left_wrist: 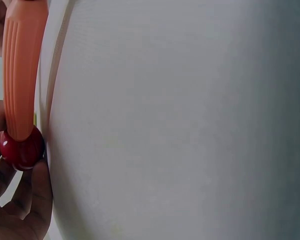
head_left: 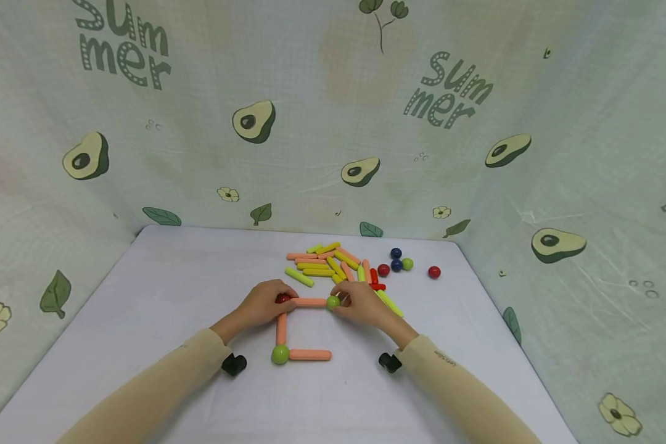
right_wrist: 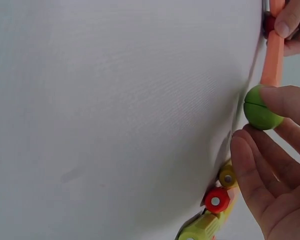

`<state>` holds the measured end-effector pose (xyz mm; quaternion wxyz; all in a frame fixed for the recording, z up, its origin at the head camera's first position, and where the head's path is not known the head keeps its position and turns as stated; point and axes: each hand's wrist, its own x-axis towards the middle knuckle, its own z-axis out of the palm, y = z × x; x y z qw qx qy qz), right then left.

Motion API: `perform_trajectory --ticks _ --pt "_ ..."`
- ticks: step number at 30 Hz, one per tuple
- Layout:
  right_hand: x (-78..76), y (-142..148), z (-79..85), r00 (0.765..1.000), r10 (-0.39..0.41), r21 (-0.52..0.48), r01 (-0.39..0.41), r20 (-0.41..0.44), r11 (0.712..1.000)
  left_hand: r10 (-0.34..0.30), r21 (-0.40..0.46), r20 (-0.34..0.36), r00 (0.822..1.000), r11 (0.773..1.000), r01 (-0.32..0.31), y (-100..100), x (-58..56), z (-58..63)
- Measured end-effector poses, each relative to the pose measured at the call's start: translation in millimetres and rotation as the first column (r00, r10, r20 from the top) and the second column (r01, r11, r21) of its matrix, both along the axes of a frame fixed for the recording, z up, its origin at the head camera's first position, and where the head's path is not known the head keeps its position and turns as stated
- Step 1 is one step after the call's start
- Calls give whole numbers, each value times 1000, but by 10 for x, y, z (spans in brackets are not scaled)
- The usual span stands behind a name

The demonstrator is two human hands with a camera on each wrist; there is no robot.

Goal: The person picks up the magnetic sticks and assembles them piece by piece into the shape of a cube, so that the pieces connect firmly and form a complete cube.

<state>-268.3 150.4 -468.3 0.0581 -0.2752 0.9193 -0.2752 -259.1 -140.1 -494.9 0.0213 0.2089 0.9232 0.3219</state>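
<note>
My left hand (head_left: 265, 303) holds a red ball (left_wrist: 21, 152) at the upper left corner of a shape made of balls and sticks. From that ball an orange stick (head_left: 309, 303) runs right to a green ball (right_wrist: 260, 111). The right hand (head_left: 362, 304) pinches this green ball between thumb and fingers. A second orange stick (head_left: 281, 330) comes down from the red ball to another green ball (head_left: 280, 354). Attached there, a third orange stick (head_left: 311, 355) points right, its far end free. Fingers partly cover the red ball in the head view.
Beyond the hands lies a loose pile of yellow sticks (head_left: 317, 272), with orange, lime and red ones. Blue balls (head_left: 396, 265), red balls (head_left: 434, 272) and a green ball (head_left: 407, 264) sit right of it. A printed cloth (head_left: 311, 203) hangs behind the white table (head_left: 172, 277).
</note>
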Motion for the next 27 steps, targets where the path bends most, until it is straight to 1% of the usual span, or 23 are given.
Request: perform_trajectory --ticks 3,9,12,16,18,20,23,25,27 --pt "-4 0 -17 1000 -3 7 3 -4 1000 -2 -2 0 1000 1000 2 2 -9 -4" --pt "-37 -18 -60 1000 -3 -4 3 -10 1000 25 2 9 1000 1000 -25 -3 -51 -8" --pt "-54 -37 -72 1000 7 -8 -7 -20 1000 26 -3 -3 1000 1000 -26 -24 -73 -15" --pt "-69 -53 -75 999 18 -1 -18 -28 1000 8 -31 -49 999 999 -9 -49 -68 -9" --pt "-69 -57 -65 999 16 7 -16 -30 1000 4 -44 -86 996 999 -8 -45 -35 23" --pt "-66 -61 -50 1000 8 13 -7 -28 1000 -7 -37 -118 993 999 3 -27 16 69" --pt "-62 -61 -28 1000 -7 17 7 -17 1000 -48 -22 -154 987 999 45 30 124 138" --pt "-63 -61 -23 1000 -11 20 12 -12 1000 -90 -14 -156 984 996 89 75 214 161" --pt "-67 -60 -24 1000 -11 22 11 -13 1000 -135 -18 -142 981 991 134 120 323 173"
